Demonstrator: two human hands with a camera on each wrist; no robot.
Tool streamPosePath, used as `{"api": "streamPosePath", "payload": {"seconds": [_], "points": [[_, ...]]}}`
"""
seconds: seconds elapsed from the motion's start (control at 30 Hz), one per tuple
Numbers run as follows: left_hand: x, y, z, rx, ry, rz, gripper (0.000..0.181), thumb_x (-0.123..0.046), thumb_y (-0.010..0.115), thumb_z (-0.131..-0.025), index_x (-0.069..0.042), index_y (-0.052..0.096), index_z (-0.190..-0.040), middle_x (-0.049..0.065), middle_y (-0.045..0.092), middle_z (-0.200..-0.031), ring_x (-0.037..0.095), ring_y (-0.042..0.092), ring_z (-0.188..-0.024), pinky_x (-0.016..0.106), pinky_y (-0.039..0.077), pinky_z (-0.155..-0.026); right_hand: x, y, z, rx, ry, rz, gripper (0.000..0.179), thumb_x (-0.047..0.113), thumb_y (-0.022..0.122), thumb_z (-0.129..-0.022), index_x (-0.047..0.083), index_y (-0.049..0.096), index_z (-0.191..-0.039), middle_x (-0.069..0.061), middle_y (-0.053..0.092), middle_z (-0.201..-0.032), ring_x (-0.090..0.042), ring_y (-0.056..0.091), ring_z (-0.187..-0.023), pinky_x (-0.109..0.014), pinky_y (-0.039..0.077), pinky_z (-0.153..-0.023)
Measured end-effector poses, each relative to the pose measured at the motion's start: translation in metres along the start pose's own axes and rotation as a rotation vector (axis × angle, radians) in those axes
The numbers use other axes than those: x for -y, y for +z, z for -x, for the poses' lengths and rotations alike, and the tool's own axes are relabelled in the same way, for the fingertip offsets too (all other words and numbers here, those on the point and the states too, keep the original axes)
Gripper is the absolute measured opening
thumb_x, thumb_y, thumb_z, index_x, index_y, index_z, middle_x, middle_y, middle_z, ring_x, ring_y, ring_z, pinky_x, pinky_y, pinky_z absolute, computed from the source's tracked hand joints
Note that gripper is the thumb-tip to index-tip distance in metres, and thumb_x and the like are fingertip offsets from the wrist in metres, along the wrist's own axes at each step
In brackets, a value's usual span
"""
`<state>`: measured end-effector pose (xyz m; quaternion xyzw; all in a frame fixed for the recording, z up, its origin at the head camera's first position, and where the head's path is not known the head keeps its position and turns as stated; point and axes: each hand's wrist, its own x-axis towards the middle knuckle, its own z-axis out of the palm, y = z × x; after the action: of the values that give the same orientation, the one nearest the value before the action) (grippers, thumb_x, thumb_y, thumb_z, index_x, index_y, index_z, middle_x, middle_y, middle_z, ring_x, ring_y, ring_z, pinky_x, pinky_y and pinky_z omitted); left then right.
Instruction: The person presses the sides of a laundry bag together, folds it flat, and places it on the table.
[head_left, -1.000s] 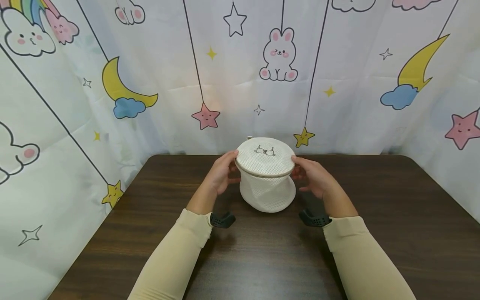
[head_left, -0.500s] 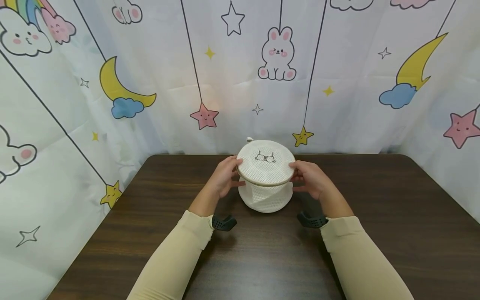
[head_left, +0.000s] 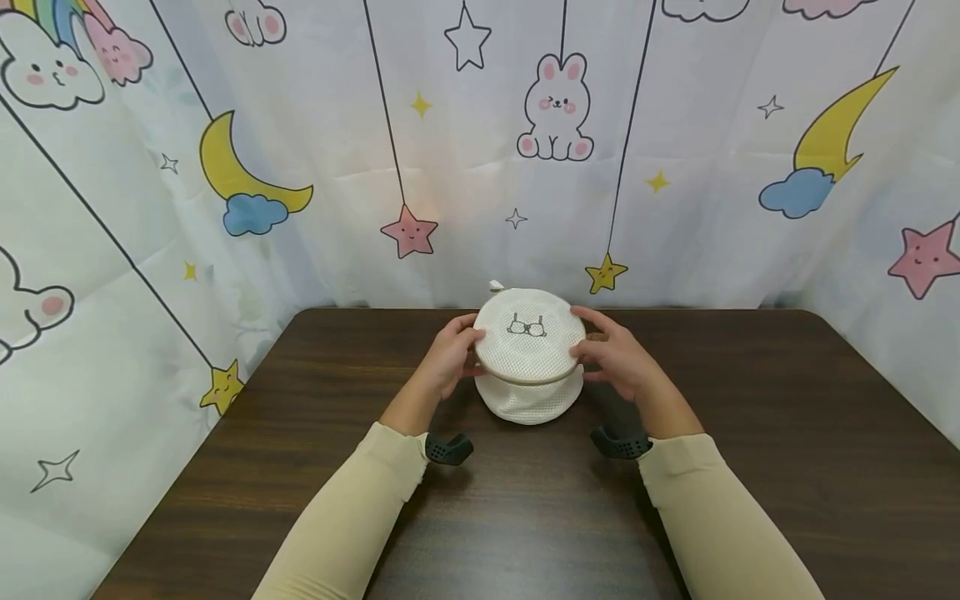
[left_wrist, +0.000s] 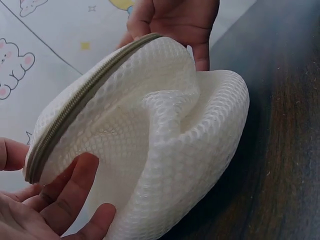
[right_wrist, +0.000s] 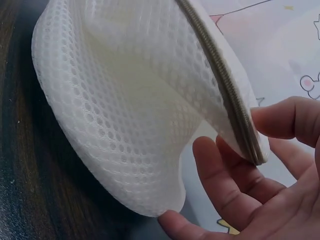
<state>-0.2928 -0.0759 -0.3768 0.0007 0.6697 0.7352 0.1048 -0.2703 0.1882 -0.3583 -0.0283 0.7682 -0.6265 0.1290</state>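
A round white mesh laundry bag [head_left: 529,354] with a bra drawn on its lid stands on the table, its soft side sagging into folds. A tan zipper [left_wrist: 82,95] runs around the lid's edge. At the left rim, my left hand [head_left: 447,360] pinches the edge, thumb above and fingers underneath. My right hand [head_left: 619,360] holds the opposite rim between thumb and fingers, its index finger stretched along the far edge. In the right wrist view one fingertip [right_wrist: 172,220] touches the base of the bag. The lid tilts toward me.
The dark wooden table [head_left: 525,517] spreads out around the bag. Behind it and on both sides hangs a white curtain [head_left: 337,100] printed with moons, stars and rabbits. Each wrist wears a black camera mount [head_left: 448,450].
The lid has come down and tilted further toward me, and the bag's side has folded lower. Both hands have stayed at the rim; my right index finger has stretched out along the edge.
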Motion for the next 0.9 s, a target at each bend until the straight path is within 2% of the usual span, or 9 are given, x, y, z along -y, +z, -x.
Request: {"api": "streamPosePath", "payload": {"seconds": [0.13, 0.3, 0.4, 0.5, 0.57, 0.67, 0.77, 0.9], "points": [[0.002, 0.000, -0.001, -0.009, -0.002, -0.014, 0.043, -0.017, 0.050, -0.100, -0.015, 0.046, -0.143, 0.008, 0.061, -0.110, 0.013, 0.065, -0.075, 0.034, 0.053, -0.070, -0.001, 0.002, 0.000, 0.031, -0.005, 0.001, 0.071, 0.009, 0.062, -0.094, 0.022, 0.029, -0.156, -0.015, 0.051, -0.121, -0.020, 0.056, -0.099, -0.054, 0.044, -0.100], [0.004, -0.001, -0.001, -0.013, -0.015, -0.051, 0.044, -0.018, 0.049, -0.101, -0.018, 0.047, -0.144, 0.007, 0.061, -0.108, 0.012, 0.061, -0.073, 0.033, 0.050, -0.069, -0.002, 0.004, -0.001, 0.012, 0.012, 0.049, 0.058, 0.023, 0.064, -0.095, 0.012, 0.042, -0.148, -0.009, 0.055, -0.120, -0.017, 0.058, -0.095, -0.048, 0.044, -0.099], [0.005, -0.002, -0.002, -0.009, -0.024, -0.082, 0.045, -0.018, 0.050, -0.100, -0.013, 0.048, -0.144, 0.006, 0.061, -0.104, 0.011, 0.060, -0.071, 0.031, 0.051, -0.067, -0.002, 0.006, -0.002, -0.029, 0.008, 0.145, 0.054, 0.029, 0.065, -0.095, 0.010, 0.048, -0.143, -0.008, 0.059, -0.114, -0.017, 0.058, -0.088, -0.043, 0.046, -0.092], [0.006, -0.002, -0.002, 0.006, -0.029, -0.096, 0.044, -0.018, 0.052, -0.099, -0.005, 0.050, -0.140, 0.006, 0.063, -0.100, 0.011, 0.061, -0.068, 0.029, 0.052, -0.065, -0.002, 0.009, -0.002, -0.059, -0.009, 0.199, 0.058, 0.027, 0.068, -0.094, 0.014, 0.046, -0.146, -0.013, 0.062, -0.112, -0.017, 0.059, -0.082, -0.039, 0.051, -0.082], [0.006, -0.002, -0.002, 0.018, -0.030, -0.096, 0.044, -0.019, 0.053, -0.099, -0.002, 0.050, -0.139, 0.007, 0.064, -0.100, 0.010, 0.062, -0.069, 0.028, 0.052, -0.065, -0.001, 0.010, -0.002, -0.049, -0.017, 0.165, 0.064, 0.024, 0.069, -0.093, 0.018, 0.040, -0.150, -0.017, 0.060, -0.116, -0.017, 0.061, -0.081, -0.037, 0.054, -0.077], [0.004, 0.000, -0.002, 0.020, -0.028, -0.099, 0.047, -0.020, 0.055, -0.099, -0.005, 0.046, -0.143, 0.009, 0.062, -0.109, 0.011, 0.062, -0.071, 0.027, 0.053, -0.064, -0.002, 0.011, -0.003, 0.001, -0.004, 0.050, 0.071, 0.017, 0.069, -0.093, 0.021, 0.034, -0.154, -0.018, 0.058, -0.118, -0.017, 0.064, -0.081, -0.037, 0.057, -0.074], [0.003, 0.000, -0.001, 0.014, -0.029, -0.109, 0.053, -0.021, 0.057, -0.098, -0.012, 0.040, -0.147, 0.012, 0.058, -0.120, 0.013, 0.062, -0.074, 0.027, 0.053, -0.064, -0.005, 0.009, -0.003, 0.047, 0.016, -0.050, 0.073, 0.013, 0.068, -0.092, 0.022, 0.032, -0.155, -0.011, 0.060, -0.114, -0.016, 0.066, -0.082, -0.039, 0.057, -0.078], [0.003, -0.001, -0.001, 0.020, -0.019, -0.119, 0.055, -0.021, 0.058, -0.098, -0.016, 0.038, -0.149, 0.014, 0.054, -0.131, 0.015, 0.062, -0.079, 0.028, 0.053, -0.065, -0.008, 0.009, -0.004, 0.085, 0.025, -0.116, 0.075, 0.009, 0.069, -0.091, 0.021, 0.030, -0.154, -0.005, 0.062, -0.104, -0.015, 0.067, -0.080, -0.040, 0.056, -0.081]]}}
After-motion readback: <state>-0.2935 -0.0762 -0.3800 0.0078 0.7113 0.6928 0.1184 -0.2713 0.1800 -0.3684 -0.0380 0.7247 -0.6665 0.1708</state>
